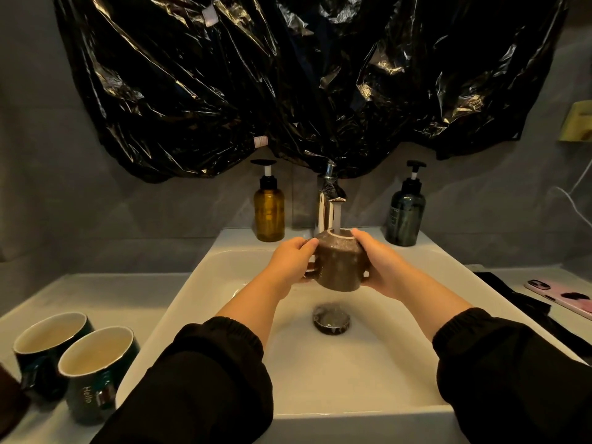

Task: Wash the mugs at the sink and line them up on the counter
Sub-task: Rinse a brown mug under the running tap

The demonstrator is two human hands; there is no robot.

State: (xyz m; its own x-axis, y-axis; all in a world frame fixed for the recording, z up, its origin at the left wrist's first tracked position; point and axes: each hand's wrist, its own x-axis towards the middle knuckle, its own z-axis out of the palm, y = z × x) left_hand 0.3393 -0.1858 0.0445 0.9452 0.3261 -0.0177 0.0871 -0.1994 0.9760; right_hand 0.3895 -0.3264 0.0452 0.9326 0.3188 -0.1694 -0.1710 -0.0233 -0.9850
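Brown mug (340, 267): held upright over the sink (205, 283), mouth under the tap (328, 200), handle turned to the left.
Water (336, 219): running from the tap straight into the brown mug.
Left hand (290, 262): closed on the handle side of the brown mug, thumb near the rim.
Right hand (381, 264): closed around the right side of the brown mug, fingers reaching the rim.
Sleeves (211, 373): black, with elastic cuffs, pulled back from the wrists.
Drain (331, 322): dark round plug on the basin floor, below the brown mug and nearer to the person.
Dark mugs (96, 373): two on the bench (105, 293) left of the sink, upright, side by side and almost touching, pale inside; word "Hello" on the nearer one.
Amber bottle (269, 213): pump bottle on the back ledge of the sink, left of the tap.
Dark bottle (405, 216): pump bottle on the back ledge, right of the tap.
Plastic sheet (288, 75): black and shiny, hanging on the wall above the tap.
Phone (560, 296): pink case, lying flat on the bench right of the sink, beside a black cloth (525, 302).
Brown object (9, 398): at the left edge, just beside the dark mugs; cut off, so cannot tell what it is.
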